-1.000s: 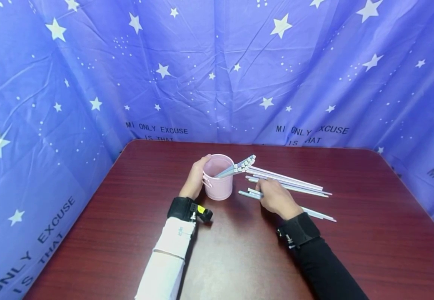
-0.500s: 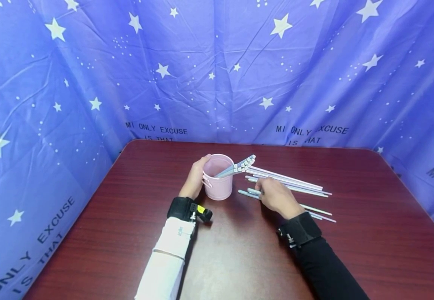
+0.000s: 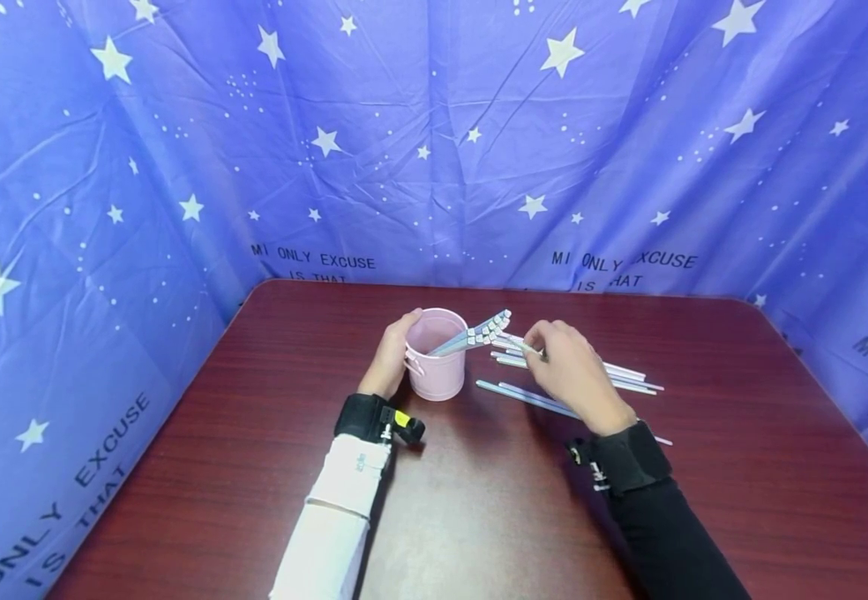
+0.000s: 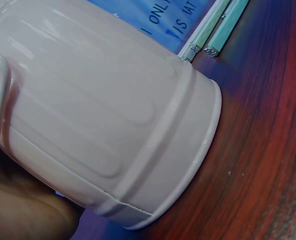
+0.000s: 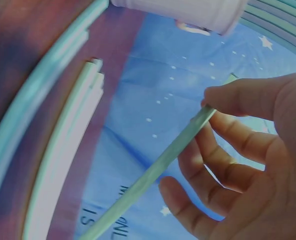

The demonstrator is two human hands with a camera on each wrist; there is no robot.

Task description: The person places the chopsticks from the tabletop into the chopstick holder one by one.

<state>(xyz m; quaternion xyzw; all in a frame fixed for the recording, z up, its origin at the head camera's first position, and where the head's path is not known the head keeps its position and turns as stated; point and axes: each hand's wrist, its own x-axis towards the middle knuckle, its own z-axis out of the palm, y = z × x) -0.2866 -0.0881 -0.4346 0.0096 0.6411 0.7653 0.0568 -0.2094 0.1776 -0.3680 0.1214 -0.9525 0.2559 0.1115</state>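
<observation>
My left hand (image 3: 387, 358) grips the left side of a pink bucket (image 3: 440, 381), its thumb up at the rim. In the left wrist view the bucket's ribbed wall fills much of the picture. Several pale blue-green sticks (image 3: 471, 336) lean out over the bucket's right rim, their light ends bunched together. My right hand (image 3: 572, 367) is raised to the right of the bucket. Between thumb and forefinger it pinches one slim pale green stick (image 5: 157, 167), which slants past the other, loosely bent fingers in the right wrist view.
On the dark red table (image 3: 449, 517), a group of white and pastel sticks (image 3: 629, 377) lies behind and partly under the right hand. Nearer, a few more pale blue sticks (image 3: 520, 393) lie. A blue star-printed curtain (image 3: 434, 167) stands around the table's far and side edges.
My right hand has lifted from the nearer sticks and moved up and slightly right, taking one pale green stick. The left hand and bucket have not moved.
</observation>
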